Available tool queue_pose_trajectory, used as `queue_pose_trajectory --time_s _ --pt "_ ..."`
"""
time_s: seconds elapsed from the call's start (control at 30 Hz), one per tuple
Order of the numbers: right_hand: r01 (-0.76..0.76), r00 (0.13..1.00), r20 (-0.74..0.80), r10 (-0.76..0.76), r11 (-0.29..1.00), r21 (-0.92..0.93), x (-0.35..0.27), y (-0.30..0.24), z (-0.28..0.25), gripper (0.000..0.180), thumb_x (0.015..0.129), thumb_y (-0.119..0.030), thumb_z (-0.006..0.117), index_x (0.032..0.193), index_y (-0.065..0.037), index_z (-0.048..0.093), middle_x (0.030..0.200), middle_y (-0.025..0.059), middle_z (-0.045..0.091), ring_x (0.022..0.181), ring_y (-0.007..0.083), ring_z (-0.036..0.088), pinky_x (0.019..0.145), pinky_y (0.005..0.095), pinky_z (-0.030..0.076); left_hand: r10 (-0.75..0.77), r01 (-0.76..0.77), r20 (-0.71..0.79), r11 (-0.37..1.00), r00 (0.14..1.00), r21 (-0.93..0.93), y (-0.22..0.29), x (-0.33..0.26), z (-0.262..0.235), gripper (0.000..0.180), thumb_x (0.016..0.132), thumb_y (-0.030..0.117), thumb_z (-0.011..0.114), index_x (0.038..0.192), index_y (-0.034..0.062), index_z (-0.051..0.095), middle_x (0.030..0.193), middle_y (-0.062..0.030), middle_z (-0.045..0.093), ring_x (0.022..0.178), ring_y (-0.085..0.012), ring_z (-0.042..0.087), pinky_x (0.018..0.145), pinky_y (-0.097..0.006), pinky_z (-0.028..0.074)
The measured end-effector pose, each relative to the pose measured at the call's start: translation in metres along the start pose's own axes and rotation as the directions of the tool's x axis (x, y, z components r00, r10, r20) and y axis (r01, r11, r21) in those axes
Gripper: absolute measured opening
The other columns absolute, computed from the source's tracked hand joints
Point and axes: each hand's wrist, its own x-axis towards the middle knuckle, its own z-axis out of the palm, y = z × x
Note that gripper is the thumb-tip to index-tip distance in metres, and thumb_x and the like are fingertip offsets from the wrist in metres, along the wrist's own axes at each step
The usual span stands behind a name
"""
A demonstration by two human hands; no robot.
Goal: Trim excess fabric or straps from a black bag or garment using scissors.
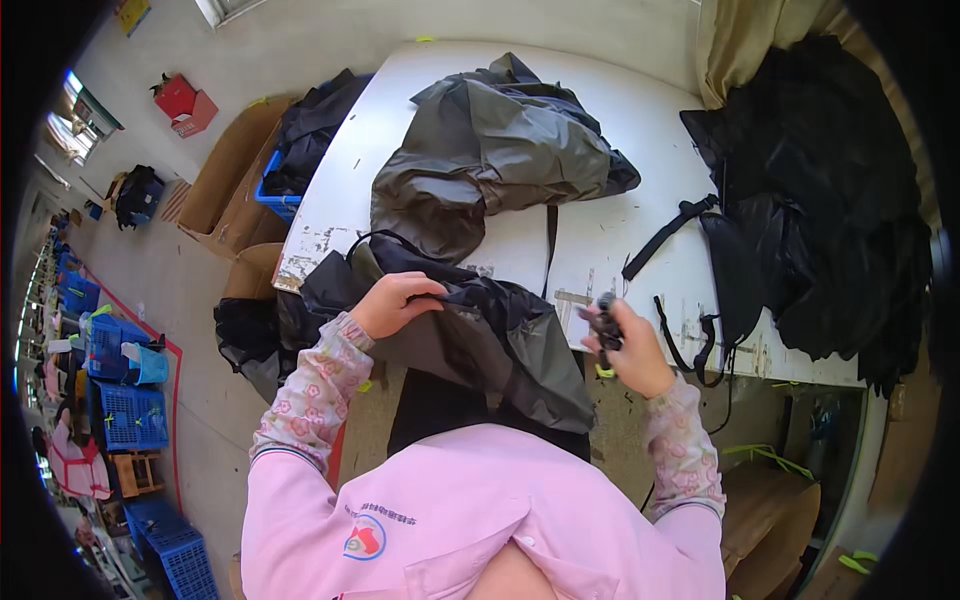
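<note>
My left hand (400, 303) is closed, thumb and fingers pinching the edge of a black and dark grey fabric piece (540, 365). That piece hangs over the table's front edge toward my lap. My right hand (638, 352) is wrapped around a small black-handled tool (604, 326) that looks like thread snips. A pale tip shows on its left side, and its lower part is hidden by the fingers. The tool is held just right of the fabric, apart from it. Farther back on the table lies a crumpled olive-grey fabric piece (480, 150) with a black strap hanging down.
A white worn table (340, 190) spans the front. At its right a large heap of black fabric pieces (820, 200) trails straps (665, 240) across the tabletop. Beyond the left edge stand a blue crate (283, 203) and a cardboard box (225, 190). More blue crates (135, 415) line the left.
</note>
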Motion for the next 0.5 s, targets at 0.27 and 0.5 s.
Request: queue_pose_trajectory --time_s 0.27,0.5 --pt "0.278 0.936 0.311 -0.163 0.885 -0.374 0.055 0.045 0.088 0.034 0.070 -0.005 0.073 0.095 -0.007 0.050 0.086 0.0136 0.065 0.087 0.0380 0.061 0.074 0.0470 0.047 -0.101 0.101 -0.040 0.995 0.994 -0.005 -0.004 -0.032 -0.003 0.028 0.081 0.007 0.072 0.109 0.0042 0.065 0.095 -0.0108 0.066 0.088 -0.0271 0.064 0.078 -0.033 0.050" --pt "-0.058 0.978 0.189 0.084 0.989 -0.137 0.050 0.040 0.049 0.026 0.076 0.004 0.069 0.091 -0.003 0.049 0.079 0.0125 0.060 0.080 0.0351 0.065 0.069 0.0331 0.051 -0.262 0.260 -0.083 0.965 0.961 -0.035 -0.019 -0.061 0.001 0.042 0.077 0.002 0.073 0.117 0.0028 0.061 0.110 -0.0124 0.066 0.104 -0.0260 0.063 0.092 -0.033 0.047"
